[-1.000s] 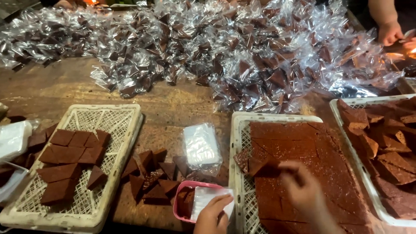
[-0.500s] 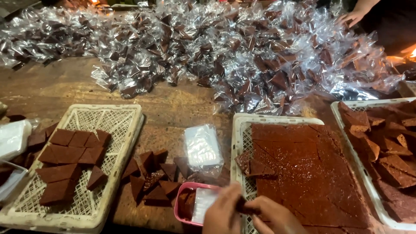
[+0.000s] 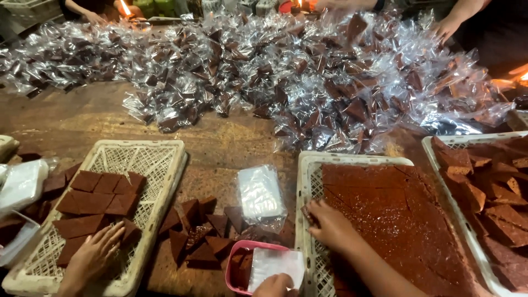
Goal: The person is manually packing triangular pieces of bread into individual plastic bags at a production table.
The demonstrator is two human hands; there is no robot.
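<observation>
Brown slab sits in the middle white lattice tray, right of centre, and fills nearly the whole tray.

Change vs half a second ago:
- Both hands were bunched together over the pink tub. Now they are split.
- Right hand has gone back to the slab's near-left edge. Fingers are curled down onto it, tips at a small dark bit by the tray rim. Can't tell whether that is a real pinch or just contact.
- Left hand stays at the tub, mostly cut off by the bottom edge. It rests on a white wrapper sheet; grip not readable.
- Extra hand, probably a co-worker's, is now on the left tray, fingers spread flat beside the cut squares. It wasn't there before.

Net: the slab is being touched again, while the sheet is held separately at the tub.

Slab look: flat, reddish-brown, matte and grainy on top. Score lines run across it, some diagonal. The near-left edge is ragged.

Around it:
- loose triangular pieces on the wooden table, between the two trays
- stack of clear wrappers just left of the middle tray
- big heap of wrapped pieces across the far side
</observation>
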